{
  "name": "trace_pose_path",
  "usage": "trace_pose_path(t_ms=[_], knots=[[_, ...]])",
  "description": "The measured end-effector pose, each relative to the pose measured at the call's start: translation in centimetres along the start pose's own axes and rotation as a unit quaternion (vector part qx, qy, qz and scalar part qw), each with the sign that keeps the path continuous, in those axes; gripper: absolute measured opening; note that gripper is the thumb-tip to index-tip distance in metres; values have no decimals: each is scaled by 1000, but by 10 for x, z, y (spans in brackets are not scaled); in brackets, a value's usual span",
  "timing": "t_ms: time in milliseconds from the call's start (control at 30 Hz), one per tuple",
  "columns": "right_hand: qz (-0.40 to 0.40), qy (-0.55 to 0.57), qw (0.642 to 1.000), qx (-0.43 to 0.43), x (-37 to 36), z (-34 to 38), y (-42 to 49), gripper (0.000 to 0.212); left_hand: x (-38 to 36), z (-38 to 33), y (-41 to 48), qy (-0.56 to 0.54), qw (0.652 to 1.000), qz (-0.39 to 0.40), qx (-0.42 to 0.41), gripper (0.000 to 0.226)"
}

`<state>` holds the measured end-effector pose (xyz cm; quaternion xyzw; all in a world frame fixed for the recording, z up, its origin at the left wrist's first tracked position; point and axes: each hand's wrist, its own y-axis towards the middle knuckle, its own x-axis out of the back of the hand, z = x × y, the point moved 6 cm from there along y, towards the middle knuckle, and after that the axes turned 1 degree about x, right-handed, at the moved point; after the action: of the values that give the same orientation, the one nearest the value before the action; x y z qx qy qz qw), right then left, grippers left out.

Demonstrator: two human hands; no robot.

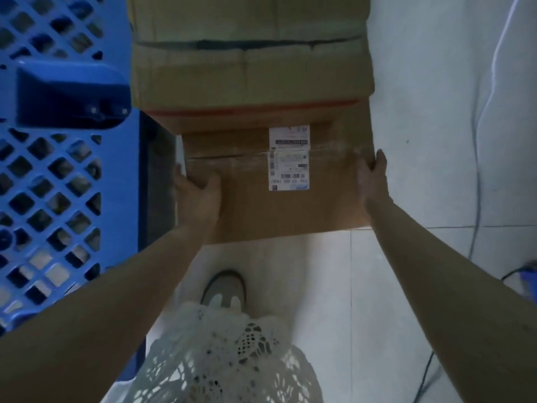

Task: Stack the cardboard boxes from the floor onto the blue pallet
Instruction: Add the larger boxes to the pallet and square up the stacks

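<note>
The left hand (197,190) and right hand (373,177) press against opposite sides of the brown labelled cardboard box (270,205), clamping it for lifting. The blue lattice plastic pallet (52,175) lies just left, a short carry.

The blue lattice plastic pallet (58,184) stands close along the left side of the brown labelled cardboard box (279,205) — only a narrow dark gap there, filled by the left hand (197,193). Beyond the box, stacked tan cardboard boxes (250,74) block the far side. To the right and near side the pale tiled floor (421,170) lies open — thin cables (476,199) run further right.
</note>
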<state>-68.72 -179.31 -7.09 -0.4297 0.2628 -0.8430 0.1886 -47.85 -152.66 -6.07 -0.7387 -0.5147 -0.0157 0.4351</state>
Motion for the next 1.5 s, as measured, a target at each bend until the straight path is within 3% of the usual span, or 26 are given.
trace_pose_path(t_ms=[67,267,500,800,900,1067,1267,1500], knots=[[21,34,999,22,1,6,-3,78,-4,0,1,-8,999,48,4,81],[48,-5,999,12,35,35,-41,94,29,-22,-23,51,998,42,22,90],[62,-50,997,20,80,50,-115,62,85,-31,-74,75,995,40,51,90],[21,-60,996,62,123,95,-219,44,179,-66,-140,23,998,36,41,87],[7,-73,993,89,122,127,-257,46,233,-89,-148,12,999,26,25,88],[27,-67,987,146,85,202,-323,64,343,-140,-139,-71,997,-6,-37,57],[43,-3,976,212,7,301,-430,73,513,-168,-123,-95,985,-80,-119,68],[54,89,962,252,-110,368,-563,81,704,-140,-94,-102,973,-136,-159,72]])
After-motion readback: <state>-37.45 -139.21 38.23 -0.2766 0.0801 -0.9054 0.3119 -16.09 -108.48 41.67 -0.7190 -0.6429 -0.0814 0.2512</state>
